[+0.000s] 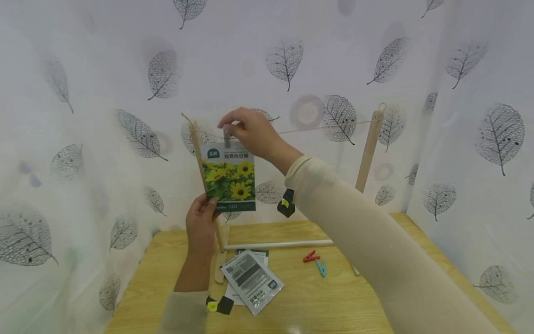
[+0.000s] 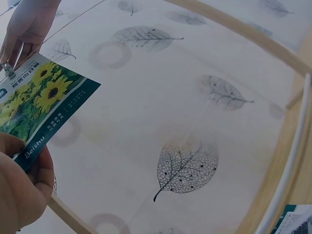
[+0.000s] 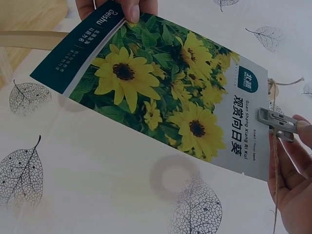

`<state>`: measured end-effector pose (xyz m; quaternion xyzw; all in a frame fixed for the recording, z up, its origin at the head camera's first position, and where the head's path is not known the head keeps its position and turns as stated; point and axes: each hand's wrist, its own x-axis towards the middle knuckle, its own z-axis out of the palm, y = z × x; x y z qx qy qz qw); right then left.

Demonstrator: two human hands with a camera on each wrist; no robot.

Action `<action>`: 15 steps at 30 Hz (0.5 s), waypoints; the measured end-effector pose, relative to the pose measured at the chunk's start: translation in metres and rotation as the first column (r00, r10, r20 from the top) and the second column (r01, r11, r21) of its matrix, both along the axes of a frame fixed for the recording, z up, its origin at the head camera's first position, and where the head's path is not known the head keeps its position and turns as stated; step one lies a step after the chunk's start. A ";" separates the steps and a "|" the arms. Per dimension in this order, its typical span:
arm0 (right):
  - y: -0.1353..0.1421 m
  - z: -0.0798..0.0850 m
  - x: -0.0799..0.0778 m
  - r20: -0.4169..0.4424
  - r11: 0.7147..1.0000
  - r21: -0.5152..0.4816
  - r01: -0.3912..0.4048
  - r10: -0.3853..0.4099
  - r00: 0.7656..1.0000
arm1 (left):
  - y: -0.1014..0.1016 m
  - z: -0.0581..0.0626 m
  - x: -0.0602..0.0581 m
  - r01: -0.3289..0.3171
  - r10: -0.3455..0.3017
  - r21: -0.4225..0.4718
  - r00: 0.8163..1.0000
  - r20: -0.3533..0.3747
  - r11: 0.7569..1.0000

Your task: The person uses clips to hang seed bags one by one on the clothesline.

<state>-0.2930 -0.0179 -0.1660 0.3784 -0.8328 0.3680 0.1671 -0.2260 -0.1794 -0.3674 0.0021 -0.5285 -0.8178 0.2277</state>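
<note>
Sunflower seed packet (image 1: 229,178) up at the string (image 1: 325,127), right beside the left post (image 1: 196,139), and I've got it at two ends! Down low, my left hand (image 1: 200,225) has the bottom corner pinched between thumb and fingers; up top, the fingers of my right hand (image 1: 252,134) grip a gray clip (image 3: 278,124) at the packet's upper edge. Now, the danger: that clip takes only a shallow bite, so if its jaws catch paper and miss the string, I'd expect the packet to drop once my left fingers let go. A tug on the corner could also drag it out, and a thin, springy line won't help me.

Over to the views! From the right wrist, I see the clip lapping the printed face and the string running past it, detail my own hand largely covers from the head. Only the head view gives me the red clip (image 1: 311,256) and blue clip (image 1: 321,268) on the tabletop (image 1: 333,301), apart from the silver packet (image 1: 252,280).
</note>
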 end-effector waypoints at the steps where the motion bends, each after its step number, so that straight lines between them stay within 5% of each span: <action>1: 0.000 0.000 0.000 0.006 1.000 0.001 -0.002 0.002 1.000 | 0.000 0.000 0.000 0.000 0.000 -0.005 1.000 0.001 1.000; 15: 0.002 0.002 0.002 0.097 0.998 0.060 -0.001 -0.005 0.995 | 0.002 0.001 0.002 0.003 -0.003 -0.004 1.000 -0.016 1.000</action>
